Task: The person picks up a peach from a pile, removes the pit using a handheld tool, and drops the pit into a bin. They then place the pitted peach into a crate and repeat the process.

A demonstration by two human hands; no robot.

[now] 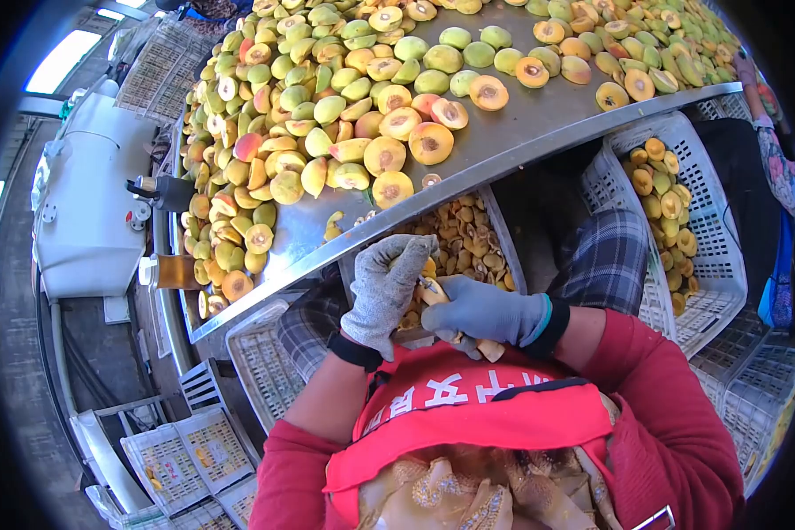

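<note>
Peaches (327, 106), whole and halved, heap the desk (539, 132), so much seems left; one crate (724, 265) holds pitted halves, another (501, 231) stones. Above the stones, the left hand (384, 287) curls its fingers round a peach half (431, 293). The right hand (490, 311), fingers closed on a tool (489, 351), works it.

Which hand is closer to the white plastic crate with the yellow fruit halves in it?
Right. The right hand, blue-grey gloved, is on the side of the white plastic crate; the left hand, in a grey knit glove, lies beyond it, farther away.
</note>
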